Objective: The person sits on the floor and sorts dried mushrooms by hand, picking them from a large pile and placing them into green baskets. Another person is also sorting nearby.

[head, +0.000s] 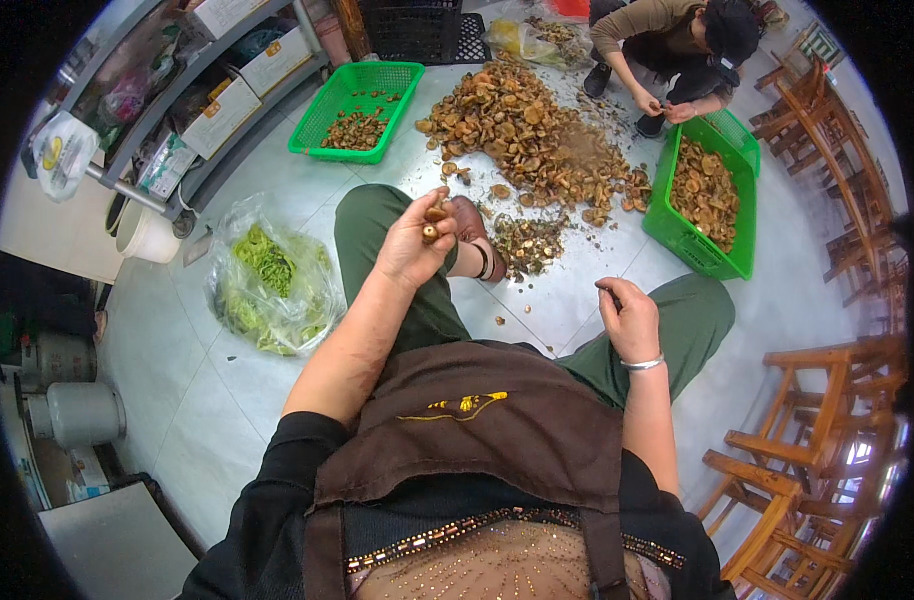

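In my left hand [418, 244], raised over my left knee, are a few small brown mushrooms [431, 231], held against the palm by curled fingers. My right hand [631, 319] hovers by my right thigh with its fingers curled in. Something dark shows between its thumb and forefinger; whether it is a small object or dirt is unclear. Ahead on the tiled floor lies a large heap of brown mushrooms [532, 124]. Closer to my feet is a smaller pile of trimmings [530, 244], mixed pale and dark.
A green basket [307, 146] at far left holds small mushrooms; a green crate [743, 247] at right holds larger ones. A crouching person [652, 37] handles something small beside it. Left are a plastic bag of leafy greens [265, 270], a white bucket [147, 234] and shelving. Wooden stools [791, 442] stand right.
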`<state>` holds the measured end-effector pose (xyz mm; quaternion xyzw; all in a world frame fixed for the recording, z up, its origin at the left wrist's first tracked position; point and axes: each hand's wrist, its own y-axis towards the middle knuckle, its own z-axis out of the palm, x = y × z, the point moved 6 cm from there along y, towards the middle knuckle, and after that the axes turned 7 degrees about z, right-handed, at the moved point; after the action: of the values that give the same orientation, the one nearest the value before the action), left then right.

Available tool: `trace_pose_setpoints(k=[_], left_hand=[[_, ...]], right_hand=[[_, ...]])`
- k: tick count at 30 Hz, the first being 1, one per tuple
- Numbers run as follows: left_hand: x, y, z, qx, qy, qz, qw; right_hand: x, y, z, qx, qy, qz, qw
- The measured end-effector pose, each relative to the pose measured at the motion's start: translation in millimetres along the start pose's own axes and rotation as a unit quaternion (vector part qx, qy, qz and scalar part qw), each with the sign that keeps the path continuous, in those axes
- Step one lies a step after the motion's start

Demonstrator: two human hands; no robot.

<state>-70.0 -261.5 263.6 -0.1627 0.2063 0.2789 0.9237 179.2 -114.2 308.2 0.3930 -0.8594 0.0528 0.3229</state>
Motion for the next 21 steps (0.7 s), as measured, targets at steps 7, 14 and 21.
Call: trace_pose_setpoints(k=[7, 14, 21], left_hand=[[-60, 24, 75, 0.100, 0.056, 0.071, 0.991], [-106, 85, 12, 0.079, -0.006, 0.061, 0.995], [-64, 75, 20, 0.005, 0.070, 0.032, 0.997]], right_hand=[[-15, -2, 6, -0.009, -0.021, 0.032, 0.999], [-1, -53, 46, 0.101, -0.113, 0.004, 0.988], [-5, -58, 85, 0.197, -0.130, 0.020, 0.972]])
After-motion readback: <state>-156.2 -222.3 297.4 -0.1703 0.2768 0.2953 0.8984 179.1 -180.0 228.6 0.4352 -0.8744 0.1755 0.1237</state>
